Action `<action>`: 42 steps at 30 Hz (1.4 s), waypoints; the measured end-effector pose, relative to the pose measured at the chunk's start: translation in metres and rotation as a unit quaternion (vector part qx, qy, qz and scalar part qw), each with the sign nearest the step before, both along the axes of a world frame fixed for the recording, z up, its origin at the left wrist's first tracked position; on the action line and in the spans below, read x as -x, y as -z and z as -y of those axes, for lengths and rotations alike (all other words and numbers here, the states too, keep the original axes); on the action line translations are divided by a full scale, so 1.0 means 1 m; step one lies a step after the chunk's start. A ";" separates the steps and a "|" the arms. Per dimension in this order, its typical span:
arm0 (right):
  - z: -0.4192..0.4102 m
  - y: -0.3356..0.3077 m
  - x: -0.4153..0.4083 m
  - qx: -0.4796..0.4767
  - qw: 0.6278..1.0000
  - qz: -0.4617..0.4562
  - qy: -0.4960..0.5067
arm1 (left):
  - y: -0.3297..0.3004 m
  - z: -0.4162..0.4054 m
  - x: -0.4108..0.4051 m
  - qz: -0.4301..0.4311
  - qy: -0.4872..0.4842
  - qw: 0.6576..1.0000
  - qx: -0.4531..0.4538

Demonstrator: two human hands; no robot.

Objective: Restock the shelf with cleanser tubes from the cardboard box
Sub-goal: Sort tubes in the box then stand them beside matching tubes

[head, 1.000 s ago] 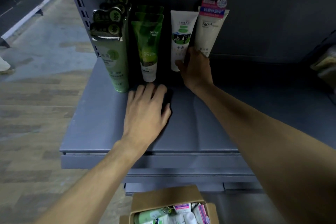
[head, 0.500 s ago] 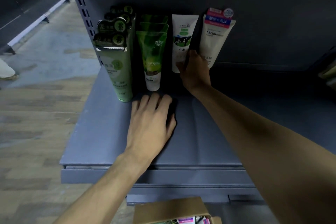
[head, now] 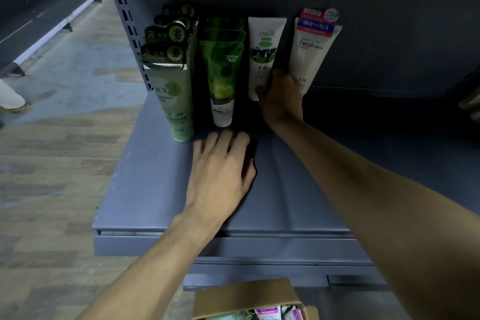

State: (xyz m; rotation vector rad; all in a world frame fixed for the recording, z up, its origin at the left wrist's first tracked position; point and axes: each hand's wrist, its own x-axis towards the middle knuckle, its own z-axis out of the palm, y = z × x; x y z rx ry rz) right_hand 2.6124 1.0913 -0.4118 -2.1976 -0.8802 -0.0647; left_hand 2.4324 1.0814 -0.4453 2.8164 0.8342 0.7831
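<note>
Four rows of cleanser tubes stand at the back left of the grey shelf (head: 155,189): seaweed-mud tubes (head: 176,101), green aloe tubes (head: 222,80), a white milk tube (head: 263,57) and a white "Facial" tube (head: 313,52) leaning on the back wall. My right hand (head: 281,97) is at the base of the two white tubes. Its thumb touches the milk tube and its fingers curl round the Facial tube's lower end. My left hand (head: 220,176) rests flat on the shelf in front of the aloe tubes. The open cardboard box (head: 244,296) with more tubes sits below.
A slotted upright (head: 122,7) bounds the shelf on the left, with wood-look floor beyond it. To the right of the Facial tube the shelf is dark bare metal. Some packaged goods (head: 470,101) show at the far right edge.
The view has tilted up, so the box has slid toward the bottom edge. My right hand stays at the white tubes' base. My left hand has not shifted on the shelf.
</note>
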 end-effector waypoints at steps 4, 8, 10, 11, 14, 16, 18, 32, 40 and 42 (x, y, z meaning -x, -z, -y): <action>0.037 -0.005 -0.004 -0.048 0.998 0.008 0.027 | 0.001 -0.001 0.000 0.009 -0.002 1.000 0.007; 0.061 -0.004 -0.025 -0.102 0.984 -0.057 0.137 | 0.002 -0.001 0.000 0.004 -0.007 1.000 0.009; 0.061 0.000 -0.035 -0.094 0.979 -0.093 0.153 | 0.003 -0.001 0.000 0.002 -0.008 1.000 0.010; 0.060 0.001 -0.038 -0.087 0.980 -0.097 0.148 | 0.003 -0.001 -0.001 0.002 -0.009 1.000 0.009; 0.056 0.003 -0.044 -0.078 0.986 -0.084 0.120 | 0.003 -0.002 -0.001 0.002 -0.013 1.000 0.003; 0.056 0.001 -0.048 -0.077 0.988 -0.083 0.108 | 0.003 -0.002 -0.001 0.001 -0.013 1.000 0.002; 0.058 0.000 -0.050 -0.068 0.989 -0.082 0.100 | 0.004 -0.002 -0.001 0.001 -0.012 1.000 0.005; 0.065 -0.010 -0.050 -0.034 0.995 -0.075 0.064 | 0.005 -0.002 -0.001 0.010 -0.012 1.000 0.001; 0.075 -0.017 -0.033 0.040 0.996 -0.061 0.041 | 0.005 -0.002 -0.001 0.023 -0.006 1.000 -0.011; 0.083 -0.019 -0.020 0.095 0.995 -0.004 -0.016 | 0.005 -0.002 -0.001 0.023 -0.002 1.000 -0.010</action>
